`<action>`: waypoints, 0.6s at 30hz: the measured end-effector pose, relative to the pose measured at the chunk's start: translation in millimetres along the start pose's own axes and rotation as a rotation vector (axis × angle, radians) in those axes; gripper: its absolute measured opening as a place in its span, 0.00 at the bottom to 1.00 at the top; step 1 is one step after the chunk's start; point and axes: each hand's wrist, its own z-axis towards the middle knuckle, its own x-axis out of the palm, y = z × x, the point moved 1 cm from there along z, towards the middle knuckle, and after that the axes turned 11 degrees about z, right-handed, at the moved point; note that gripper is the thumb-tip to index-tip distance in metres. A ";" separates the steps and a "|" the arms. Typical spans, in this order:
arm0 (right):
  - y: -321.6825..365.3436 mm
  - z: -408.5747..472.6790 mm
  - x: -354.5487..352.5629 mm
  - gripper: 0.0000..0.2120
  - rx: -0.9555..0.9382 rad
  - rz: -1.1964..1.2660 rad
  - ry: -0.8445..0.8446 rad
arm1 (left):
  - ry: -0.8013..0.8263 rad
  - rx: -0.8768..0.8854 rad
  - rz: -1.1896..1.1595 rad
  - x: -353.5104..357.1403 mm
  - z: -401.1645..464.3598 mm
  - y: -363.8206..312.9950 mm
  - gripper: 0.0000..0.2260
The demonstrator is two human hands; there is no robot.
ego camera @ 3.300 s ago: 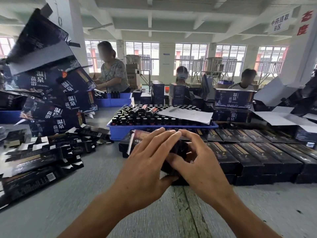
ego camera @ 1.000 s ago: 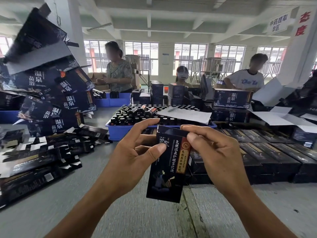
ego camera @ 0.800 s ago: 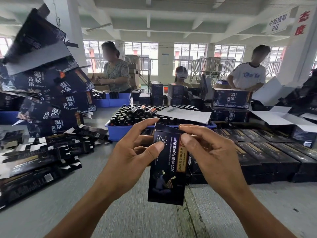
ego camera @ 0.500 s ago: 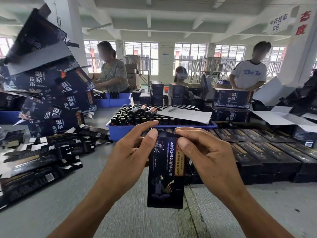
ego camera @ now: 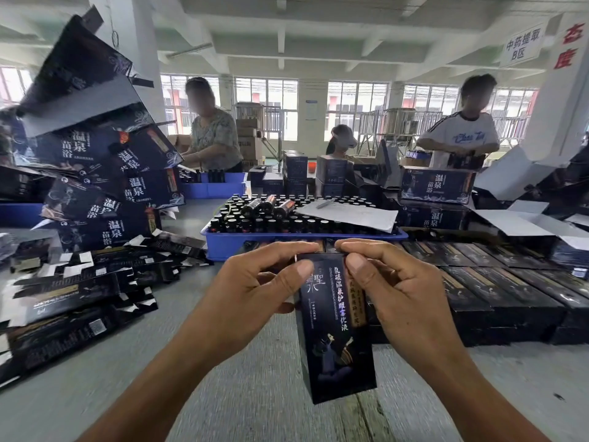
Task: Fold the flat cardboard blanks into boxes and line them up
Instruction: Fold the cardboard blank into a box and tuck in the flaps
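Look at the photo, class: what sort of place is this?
Probably a packing workshop. A blue tray holds many small dark bottles, flat box blanks lie piled on the table, folded boxes sit in rows, and other workers stand packing.

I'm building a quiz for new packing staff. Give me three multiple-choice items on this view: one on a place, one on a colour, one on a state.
1. Where does the pile of flat dark cardboard blanks lie?
A. left on the grey table
B. inside the tray
C. on the floor

2. What colour is the plastic tray holding the small dark bottles?
A. red
B. blue
C. white

3. How is the slim dark printed carton held?
A. lying flat on the table
B. in one hand only
C. upright, with the left hand and right hand pinching its top end

Key: 1 A, the blanks spread beside the left arm; 2 B, its rim is blue; 3 C, both thumbs press its top.
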 end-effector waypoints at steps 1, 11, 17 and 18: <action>-0.7 0.0 -0.2 0.08 0.008 0.003 -0.008 | 0.012 0.000 0.002 -1.2 0.2 0.5 0.12; -3.0 2.5 -0.4 0.10 0.012 -0.008 0.017 | 0.036 -0.023 -0.036 -0.7 1.5 5.2 0.13; -7.7 2.0 -1.4 0.09 -0.010 -0.020 -0.032 | 0.082 -0.015 -0.029 -0.5 -0.7 1.2 0.15; -9.2 2.0 -1.0 0.09 -0.009 -0.033 -0.054 | 0.098 -0.005 0.017 1.3 -1.9 0.3 0.17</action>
